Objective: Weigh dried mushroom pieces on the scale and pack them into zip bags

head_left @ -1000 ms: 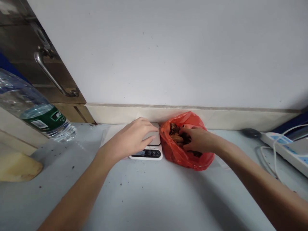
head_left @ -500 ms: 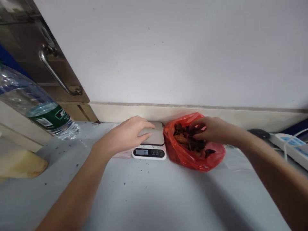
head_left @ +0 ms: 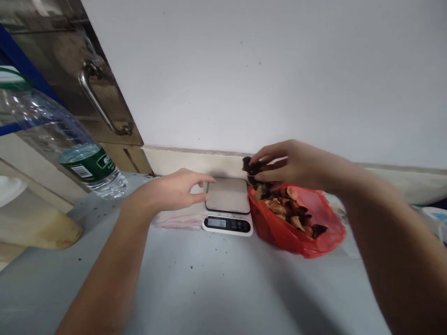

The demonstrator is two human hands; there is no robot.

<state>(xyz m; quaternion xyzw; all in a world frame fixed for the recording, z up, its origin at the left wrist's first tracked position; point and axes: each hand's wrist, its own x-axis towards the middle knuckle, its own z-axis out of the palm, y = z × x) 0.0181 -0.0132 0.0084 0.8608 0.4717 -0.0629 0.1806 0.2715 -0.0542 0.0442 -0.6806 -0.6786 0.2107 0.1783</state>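
Note:
A white kitchen scale (head_left: 227,226) with a bare grey weighing plate (head_left: 227,195) stands against the wall, its display reading 0.0. My left hand (head_left: 178,190) is at the plate's left edge, thumb and fingers apart, holding nothing. To the right of the scale sits an open red plastic bag (head_left: 286,237) full of curled brown and orange dried pieces (head_left: 296,218) that look like peel. Above the bag's left rim, my right hand (head_left: 289,163) pinches a small clump of dark dried pieces (head_left: 249,165). How many it holds is hidden by the fingers.
Clear plastic bags (head_left: 181,219) lie left of the scale. A water bottle (head_left: 91,163) and a container with yellowish contents (head_left: 52,230) are at the left. A metal door handle (head_left: 101,104) is behind the bottle. Dark crumbs dot the grey tabletop (head_left: 209,288).
My right hand has come up out of the red bag and leftward, now with dark dried pieces in its fingers. My left hand has shifted off the weighing plate to its left edge.

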